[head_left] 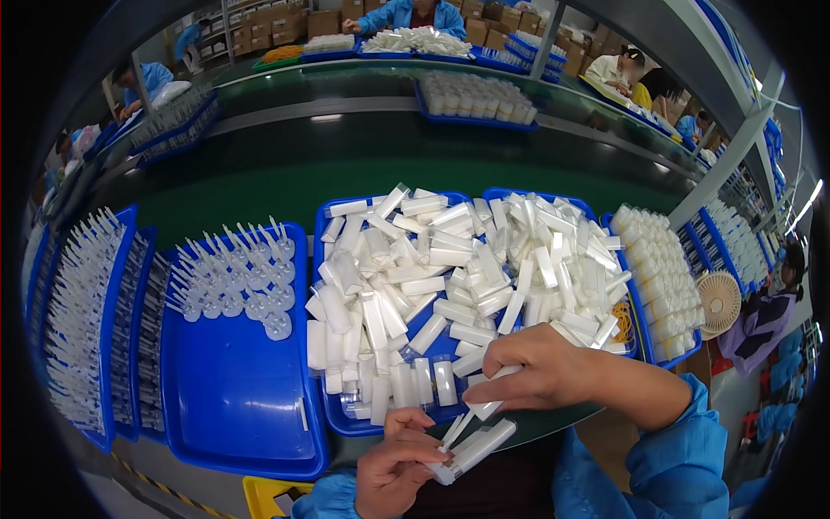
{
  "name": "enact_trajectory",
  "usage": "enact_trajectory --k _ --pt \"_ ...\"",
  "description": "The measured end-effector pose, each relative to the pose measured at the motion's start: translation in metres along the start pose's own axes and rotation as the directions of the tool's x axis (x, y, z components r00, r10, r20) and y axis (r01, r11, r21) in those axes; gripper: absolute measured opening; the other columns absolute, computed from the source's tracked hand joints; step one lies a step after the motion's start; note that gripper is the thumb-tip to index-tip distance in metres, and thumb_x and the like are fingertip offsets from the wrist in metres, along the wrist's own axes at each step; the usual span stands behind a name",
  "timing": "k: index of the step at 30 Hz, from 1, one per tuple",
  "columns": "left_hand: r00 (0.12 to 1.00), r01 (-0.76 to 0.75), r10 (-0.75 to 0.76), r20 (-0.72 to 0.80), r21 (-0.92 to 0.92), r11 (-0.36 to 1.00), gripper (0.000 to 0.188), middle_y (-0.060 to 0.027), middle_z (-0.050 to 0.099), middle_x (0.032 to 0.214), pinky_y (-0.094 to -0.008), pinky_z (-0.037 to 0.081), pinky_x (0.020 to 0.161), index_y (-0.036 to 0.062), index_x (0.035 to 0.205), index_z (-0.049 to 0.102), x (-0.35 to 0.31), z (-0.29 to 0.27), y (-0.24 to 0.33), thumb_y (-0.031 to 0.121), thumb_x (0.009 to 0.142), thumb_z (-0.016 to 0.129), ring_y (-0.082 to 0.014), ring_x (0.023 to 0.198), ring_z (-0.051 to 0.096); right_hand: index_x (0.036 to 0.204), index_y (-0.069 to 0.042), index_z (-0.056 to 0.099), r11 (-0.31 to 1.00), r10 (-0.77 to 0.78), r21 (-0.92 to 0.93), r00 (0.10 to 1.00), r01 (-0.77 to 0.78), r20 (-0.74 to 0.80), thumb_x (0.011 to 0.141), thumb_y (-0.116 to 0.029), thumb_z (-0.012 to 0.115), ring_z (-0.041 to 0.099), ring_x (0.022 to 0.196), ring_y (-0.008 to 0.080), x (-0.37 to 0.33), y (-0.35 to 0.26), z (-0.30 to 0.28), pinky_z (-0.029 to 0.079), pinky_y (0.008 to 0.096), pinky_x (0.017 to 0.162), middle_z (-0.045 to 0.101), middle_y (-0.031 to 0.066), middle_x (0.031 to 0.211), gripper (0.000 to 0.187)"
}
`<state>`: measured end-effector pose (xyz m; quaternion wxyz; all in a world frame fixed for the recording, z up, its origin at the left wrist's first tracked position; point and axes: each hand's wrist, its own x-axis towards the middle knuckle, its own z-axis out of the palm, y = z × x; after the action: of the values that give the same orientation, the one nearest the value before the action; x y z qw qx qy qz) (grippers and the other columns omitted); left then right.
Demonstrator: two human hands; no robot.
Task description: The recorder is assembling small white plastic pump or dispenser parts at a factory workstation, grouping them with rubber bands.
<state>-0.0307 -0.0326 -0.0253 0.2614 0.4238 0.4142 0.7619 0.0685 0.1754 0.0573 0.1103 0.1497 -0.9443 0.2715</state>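
Observation:
Low in front of me, my left hand (pixel 399 464) is closed on a white rectangular tube with clear plastic edges (pixel 478 450). It also pinches the tip of a thin white strip or stem (pixel 458 430). Above it and to the right, my right hand (pixel 543 368) grips a smooth white block-shaped piece (pixel 494 391), from which the thin stem seems to run down to my left fingers. How the stem joins the block is hidden by my fingers. Just beyond both hands lies a blue tray (pixel 353 426) heaped with white rectangular tubes with clear ends (pixel 373 320).
Left of the heap stands a blue tray (pixel 233 394) with clear, stemmed round-based pieces (pixel 251 277). Upright trays of similar pieces (pixel 82 329) stand farther left. To the right are packed cream-white pieces (pixel 657 281) and a small fan (pixel 718 303). A green conveyor (pixel 303 173) runs behind; people work beyond.

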Motion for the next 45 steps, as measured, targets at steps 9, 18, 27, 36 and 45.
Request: enact_trajectory --k 9,18,27,36,45 --pt "0.971 -0.074 0.041 0.237 0.132 0.988 0.016 -0.0036 0.062 0.079 -0.0438 0.033 0.083 0.0089 0.075 0.065 0.010 -0.011 0.004 0.022 0.083 0.061 -0.0236 0.083 0.051 0.100 -0.004 0.063 0.982 0.024 0.187 1.000 -0.023 -0.001 0.078 -0.014 0.067 0.056 0.069 0.0212 -0.010 -0.013 -0.003 0.045 0.0301 0.056 0.053 0.0079 0.086 0.024" --pt "0.905 -0.332 0.259 0.338 0.177 0.926 0.008 -0.0002 0.063 0.079 -0.0436 0.033 0.080 0.0144 0.069 0.069 0.005 -0.011 0.011 0.007 0.069 0.066 -0.0262 0.090 0.046 0.101 -0.003 0.064 0.866 0.100 0.492 0.995 -0.091 0.009 0.083 -0.009 0.063 0.053 0.078 0.0225 -0.015 -0.034 0.001 0.043 0.0293 0.065 0.052 0.0106 0.091 0.019" --pt "0.930 -0.321 0.233 0.282 0.320 0.891 0.013 0.0134 0.066 0.082 -0.0353 0.028 0.078 0.0218 0.074 0.072 -0.014 -0.008 0.011 0.028 0.063 0.068 -0.0196 0.094 0.048 0.098 -0.004 0.062 0.874 0.013 0.486 1.000 -0.020 0.017 0.079 -0.007 0.064 0.052 0.080 0.0226 -0.010 -0.042 0.001 0.042 0.0307 0.068 0.049 0.0079 0.093 0.019" --pt "0.915 -0.371 0.274 0.297 0.346 0.862 0.008 0.0030 0.061 0.086 -0.0431 0.032 0.083 0.0172 0.077 0.068 -0.008 -0.009 0.003 0.018 0.069 0.067 -0.0235 0.093 0.047 0.096 -0.007 0.058 0.868 0.023 0.495 0.999 -0.042 0.045 0.080 -0.008 0.061 0.050 0.078 0.0210 -0.002 -0.040 0.016 0.037 0.0311 0.069 0.047 0.0072 0.092 0.016" --pt "0.978 -0.167 0.080 0.192 0.495 0.853 0.027 -0.0128 0.056 0.095 -0.0467 0.035 0.086 0.0069 0.082 0.058 -0.001 -0.011 0.024 0.033 0.079 0.065 -0.0326 0.093 0.048 0.104 -0.007 0.054 0.895 -0.024 0.444 0.999 0.035 -0.029 0.081 -0.013 0.061 0.048 0.081 0.0227 0.010 -0.041 0.034 0.035 0.0301 0.070 0.047 0.0079 0.093 0.025"
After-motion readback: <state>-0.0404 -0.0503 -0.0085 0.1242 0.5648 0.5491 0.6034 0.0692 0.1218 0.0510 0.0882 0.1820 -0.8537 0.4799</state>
